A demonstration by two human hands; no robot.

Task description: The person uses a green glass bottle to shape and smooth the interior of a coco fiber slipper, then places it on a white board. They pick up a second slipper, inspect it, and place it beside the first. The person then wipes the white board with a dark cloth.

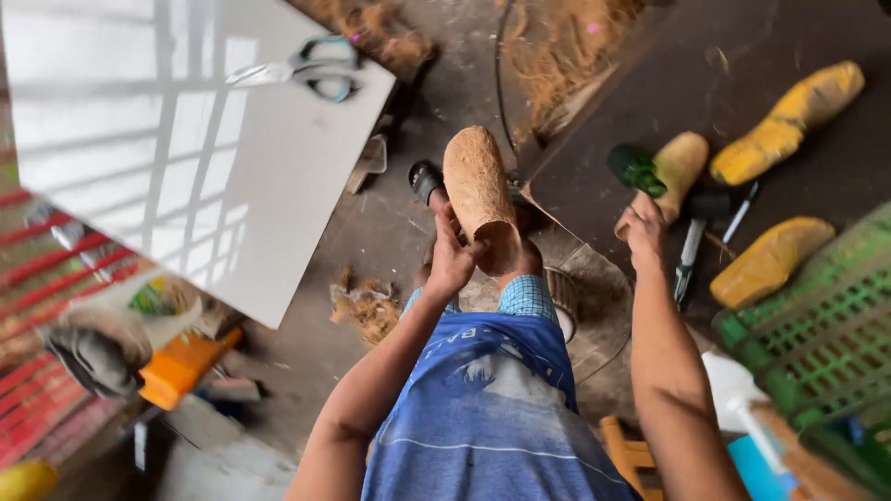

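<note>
**Fibre-covered form steadied on the knee, second piece gripped at the right**

At the centre of the view, a tall rounded form covered in brown fibre (480, 190) is stood upright on the person's knee, its narrow open end down. The left hand (452, 258) is closed around its lower part, thumb and fingers wrapped on the near side; held this way, the form seems to be braced against the leg so that it does not tip.

Further right, the right hand (644, 227) is clenched on the near end of a tan fibre piece with a dark green tip (661, 172), which is lifted slightly over a dark board (594, 167). Exactly how the fingers sit under it cannot be told.

On the board, three yellow padded shapes (789, 121) are laid well apart, apparently kept within reach of the right arm. A knife with a pale blade (689, 260) and a pen-like stick (741, 213) lie just beside the right hand.

At far left, scissors (311, 67) rest on a white glossy tabletop (186, 186). Loose fibre (367, 306) is scattered on the floor below it. A green plastic crate (826, 325) stands at near right.
</note>
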